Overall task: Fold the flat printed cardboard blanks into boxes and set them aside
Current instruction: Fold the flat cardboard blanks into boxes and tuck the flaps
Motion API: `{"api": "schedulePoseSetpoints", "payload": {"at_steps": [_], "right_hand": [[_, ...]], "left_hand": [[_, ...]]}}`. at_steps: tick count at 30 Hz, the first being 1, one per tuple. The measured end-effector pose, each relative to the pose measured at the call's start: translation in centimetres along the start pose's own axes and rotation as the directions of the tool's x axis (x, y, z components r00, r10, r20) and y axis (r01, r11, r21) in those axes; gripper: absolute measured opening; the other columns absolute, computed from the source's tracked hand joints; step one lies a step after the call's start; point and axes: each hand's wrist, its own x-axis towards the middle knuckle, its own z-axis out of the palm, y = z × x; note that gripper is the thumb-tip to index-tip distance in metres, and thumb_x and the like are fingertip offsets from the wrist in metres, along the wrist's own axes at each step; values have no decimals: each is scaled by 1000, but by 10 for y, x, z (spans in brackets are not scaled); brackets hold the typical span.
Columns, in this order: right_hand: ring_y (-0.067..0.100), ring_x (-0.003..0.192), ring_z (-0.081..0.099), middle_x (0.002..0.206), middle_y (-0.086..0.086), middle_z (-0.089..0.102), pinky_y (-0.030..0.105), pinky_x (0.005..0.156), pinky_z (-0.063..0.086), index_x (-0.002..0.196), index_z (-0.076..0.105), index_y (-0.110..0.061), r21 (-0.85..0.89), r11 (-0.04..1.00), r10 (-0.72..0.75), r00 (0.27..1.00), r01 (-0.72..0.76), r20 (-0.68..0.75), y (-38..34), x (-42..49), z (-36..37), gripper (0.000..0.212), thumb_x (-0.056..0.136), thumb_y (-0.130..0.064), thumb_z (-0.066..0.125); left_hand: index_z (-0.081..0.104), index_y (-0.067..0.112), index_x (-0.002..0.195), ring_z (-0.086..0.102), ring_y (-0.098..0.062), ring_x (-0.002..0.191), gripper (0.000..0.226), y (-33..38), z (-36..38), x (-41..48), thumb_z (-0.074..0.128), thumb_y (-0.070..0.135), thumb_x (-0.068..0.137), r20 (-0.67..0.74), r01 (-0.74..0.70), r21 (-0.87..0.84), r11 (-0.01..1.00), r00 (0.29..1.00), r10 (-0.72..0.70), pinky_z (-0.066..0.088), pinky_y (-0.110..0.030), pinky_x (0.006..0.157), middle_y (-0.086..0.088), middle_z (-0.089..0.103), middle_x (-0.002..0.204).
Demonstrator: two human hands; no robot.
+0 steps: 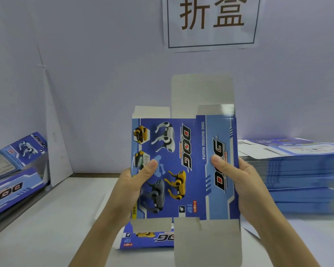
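Observation:
I hold a blue printed cardboard blank (pixel 183 166) upright in front of me, above the table. It shows toy dogs and the word DOG, with grey unprinted flaps sticking out at top and bottom. My left hand (pixel 135 182) grips its left edge, thumb on the printed face. My right hand (pixel 237 182) grips its right edge, thumb pressed on the lighter blue side panel. Another flat blank (pixel 147 237) lies on the table under the held one, mostly hidden by it.
A tall stack of flat blanks (pixel 297 176) sits at the right on the white table (pixel 56 218). Folded boxes (pixel 14 170) lean at the far left against a white wall panel. A paper sign (pixel 212 22) hangs on the back wall.

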Motion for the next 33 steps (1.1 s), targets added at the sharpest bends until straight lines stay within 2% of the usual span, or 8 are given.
{"api": "schedulePoseSetpoints", "payload": {"at_steps": [2,5,11,15,18,25,30,33], "right_hand": [[22,78,75,89,2,77,32,55,59,100,66,-25,-10,1000,-3,1000,3,5,1,0,0,41,63,-43,69],[22,80,75,91,2,77,34,61,59,103,64,-25,-35,999,-9,1000,9,-2,3,0,1,42,65,-43,67],[15,93,73,104,-4,72,30,66,60,119,53,-35,-53,986,-159,987,159,-3,5,-5,12,51,71,-49,62],[8,86,73,98,-6,74,16,59,54,118,58,-25,-170,978,-100,988,119,118,6,-7,14,46,81,-54,58],[10,91,72,106,-10,73,18,66,55,114,58,-34,-242,967,-30,977,82,209,9,-8,17,48,74,-60,66],[14,103,69,121,-8,66,29,74,60,135,49,-33,-248,960,-91,980,133,175,7,-6,17,78,65,-46,79],[4,120,50,139,-17,40,16,81,47,150,17,-44,-384,918,-56,990,101,127,2,-6,11,113,59,-64,82],[-11,98,61,133,-17,47,8,65,48,149,21,-43,-476,878,50,981,47,189,-1,-7,7,123,41,-71,73]], "left_hand": [[72,13,73,67,-27,64,30,1,0,0,63,40,80,5,-7,19,1000,1000,7,58,-32,63,-17,69,70],[69,7,86,71,-32,76,48,2,-2,1,66,49,64,23,1,-20,1000,1000,0,58,-39,72,-17,74,85],[57,3,80,62,-13,48,45,2,2,-2,56,48,80,174,62,-21,998,983,-57,48,-19,45,-4,67,59],[58,14,116,72,-18,79,66,-4,6,0,72,48,61,113,67,-3,998,991,-66,57,-28,66,0,75,90],[54,31,119,71,-16,94,68,-7,8,1,75,47,56,109,88,24,996,990,-90,58,-31,80,5,74,103],[58,30,111,72,-16,89,65,-6,2,3,77,50,52,73,24,78,997,997,-30,59,-28,70,6,74,97],[60,22,118,70,-26,98,71,0,1,2,90,37,55,-64,-81,-95,992,995,76,58,-42,79,-6,72,107],[55,14,130,69,-31,100,76,4,-7,2,84,29,62,41,-9,-258,966,999,20,59,-41,74,-12,70,114]]}}
